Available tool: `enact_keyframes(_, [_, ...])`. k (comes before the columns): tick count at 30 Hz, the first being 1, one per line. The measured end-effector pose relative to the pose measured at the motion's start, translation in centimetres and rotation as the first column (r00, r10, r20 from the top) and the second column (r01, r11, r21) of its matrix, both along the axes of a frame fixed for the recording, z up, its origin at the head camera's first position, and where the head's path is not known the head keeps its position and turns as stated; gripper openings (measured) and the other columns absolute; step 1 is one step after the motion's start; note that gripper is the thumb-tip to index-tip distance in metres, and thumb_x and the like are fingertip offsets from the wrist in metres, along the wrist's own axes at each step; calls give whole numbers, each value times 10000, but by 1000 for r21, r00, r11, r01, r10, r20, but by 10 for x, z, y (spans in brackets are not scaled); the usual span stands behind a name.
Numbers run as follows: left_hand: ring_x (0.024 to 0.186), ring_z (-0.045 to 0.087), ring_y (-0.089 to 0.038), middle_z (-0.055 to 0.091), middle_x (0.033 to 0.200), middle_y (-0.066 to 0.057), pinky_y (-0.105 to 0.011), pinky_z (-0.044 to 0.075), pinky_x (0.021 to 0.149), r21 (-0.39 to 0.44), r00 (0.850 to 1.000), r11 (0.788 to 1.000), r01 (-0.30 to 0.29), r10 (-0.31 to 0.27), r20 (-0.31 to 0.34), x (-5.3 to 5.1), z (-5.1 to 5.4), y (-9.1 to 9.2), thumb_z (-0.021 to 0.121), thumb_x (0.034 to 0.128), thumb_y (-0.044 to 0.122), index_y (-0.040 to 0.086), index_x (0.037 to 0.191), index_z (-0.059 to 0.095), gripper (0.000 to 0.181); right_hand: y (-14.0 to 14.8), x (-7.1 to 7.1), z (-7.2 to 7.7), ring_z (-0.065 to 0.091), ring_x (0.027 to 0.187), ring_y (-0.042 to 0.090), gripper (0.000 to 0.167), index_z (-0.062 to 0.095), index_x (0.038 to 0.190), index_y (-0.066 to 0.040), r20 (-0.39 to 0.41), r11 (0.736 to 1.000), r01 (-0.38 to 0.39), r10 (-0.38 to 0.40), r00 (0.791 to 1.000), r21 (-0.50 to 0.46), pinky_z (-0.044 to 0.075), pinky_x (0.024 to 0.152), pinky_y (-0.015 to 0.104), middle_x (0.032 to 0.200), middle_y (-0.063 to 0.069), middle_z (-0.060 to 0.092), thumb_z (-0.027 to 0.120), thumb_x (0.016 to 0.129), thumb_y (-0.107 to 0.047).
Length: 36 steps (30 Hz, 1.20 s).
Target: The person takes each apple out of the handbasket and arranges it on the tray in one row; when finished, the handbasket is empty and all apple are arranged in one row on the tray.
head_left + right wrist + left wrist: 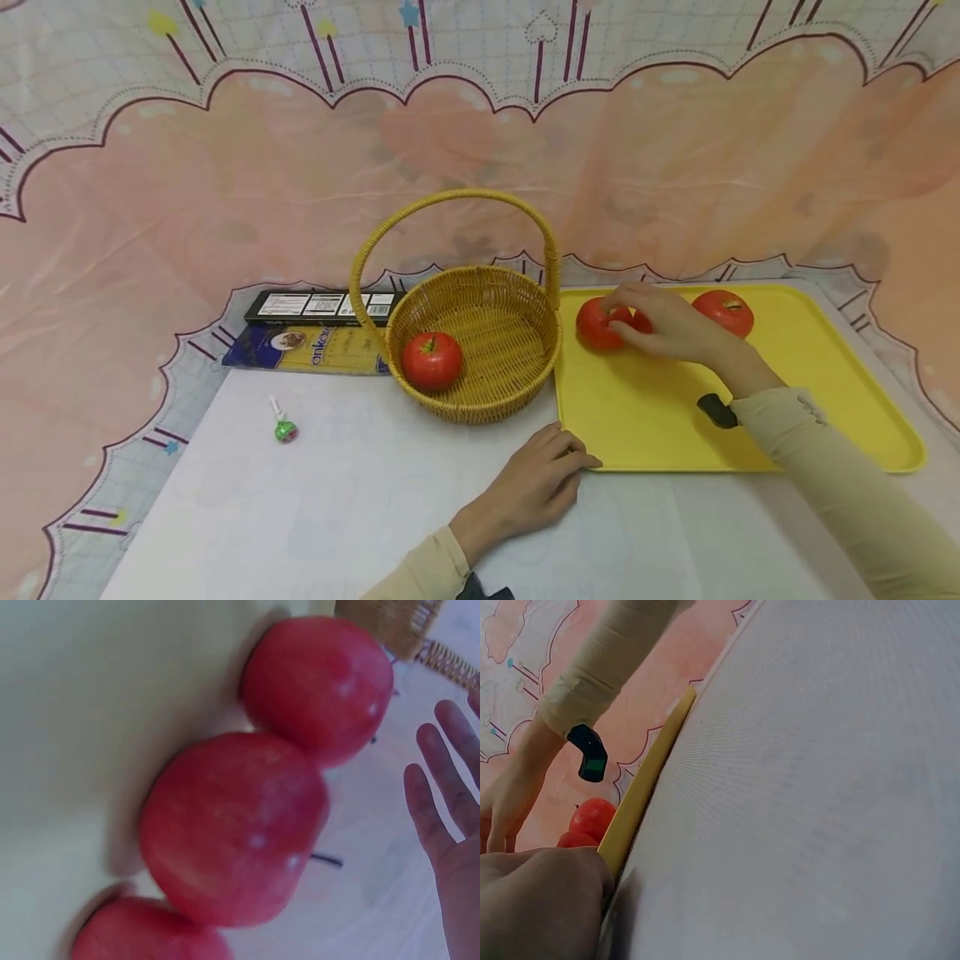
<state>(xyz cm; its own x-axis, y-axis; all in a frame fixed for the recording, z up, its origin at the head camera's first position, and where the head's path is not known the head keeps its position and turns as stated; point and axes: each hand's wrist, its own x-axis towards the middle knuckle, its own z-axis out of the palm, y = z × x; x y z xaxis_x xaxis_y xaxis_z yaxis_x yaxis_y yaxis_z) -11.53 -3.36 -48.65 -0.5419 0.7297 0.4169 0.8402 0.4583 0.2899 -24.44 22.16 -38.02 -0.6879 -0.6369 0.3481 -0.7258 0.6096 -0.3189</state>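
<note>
My right hand (660,325) hovers above the yellow tray (637,417), over the red apples at its back. One apple (594,325) is just left of its fingertips, and a second apple (642,322) is mostly hidden behind the hand. A third apple (724,312) sits farther right. In the right wrist view the fingers of the right hand (454,802) are spread, apart from the middle apple (236,829). My left hand (528,483) rests at the tray's front left corner, fingers loosely bent and touching the rim.
Left of the tray stands a wicker basket (498,358) with a tall handle and one apple (432,362) inside. Behind its left side lie a pasta packet (300,347) and a black box (300,307). A green-wrapped lollipop (285,430) lies on the white table at left.
</note>
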Motion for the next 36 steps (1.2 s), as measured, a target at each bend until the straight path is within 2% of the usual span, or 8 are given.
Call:
enact_keyframes(7, [1057, 507, -67, 557, 1043, 79, -316, 272, 1159, -9, 1000, 1000, -12, 12, -1, 1, 0, -2, 533, 892, 105, 209, 1129, 647, 283, -26, -4, 6, 565, 1080, 183, 246, 624, 1130, -168, 36, 998, -25, 23, 999, 60, 480, 950, 438, 1127, -20, 611, 620, 897, -245])
enact_keyframes(15, [1072, 509, -68, 559, 1054, 79, -317, 263, 1164, -6, 1000, 1000, -5, 5, 4, 1, -1, 0, 533, 896, 111, 210, 1134, 646, 282, -51, -9, 11, 560, 1087, 196, 259, 628, 1149, -139, 23, 993, -105, 104, 994, 54, 461, 970, 444, 1141, -5, 611, 602, 904, -218])
enact_keyframes(20, [1052, 501, -61, 556, 1050, 83, -264, 298, 1128, -11, 1000, 1000, -3, 3, -1, 1, -2, 1, 538, 895, 115, 217, 1134, 645, 281, -62, -11, 12, 565, 1087, 188, 265, 631, 1145, -132, 8, 990, -130, 130, 991, 54, 474, 961, 416, 1152, 5, 606, 627, 888, -197])
enact_keyframes(25, [1047, 505, -63, 556, 1040, 84, -277, 295, 1136, -18, 1000, 1000, -5, 5, -9, 2, -1, -1, 543, 892, 117, 218, 1127, 647, 276, -74, -12, 13, 577, 1067, 207, 268, 629, 1156, -123, 12, 985, -158, 157, 988, 73, 485, 944, 408, 1164, 18, 593, 612, 900, -201])
enact_keyframes(31, [1044, 496, -70, 555, 1045, 81, -255, 299, 1124, -2, 1000, 1000, -11, 11, -2, 1, 0, -1, 541, 893, 116, 208, 1122, 650, 270, -89, -13, 15, 563, 1096, 206, 265, 608, 1177, -154, 39, 976, -188, 185, 982, 107, 476, 945, 419, 1207, 22, 571, 576, 923, -223])
enact_keyframes(36, [1063, 510, -72, 560, 1054, 81, -297, 257, 1165, -8, 1000, 1000, -11, 11, 18, 2, 1, -1, 545, 892, 120, 205, 1123, 650, 268, -99, -15, 14, 557, 1113, 194, 247, 607, 1167, -187, 42, 970, -220, 217, 975, 102, 473, 959, 396, 1187, -4, 565, 569, 928, -234])
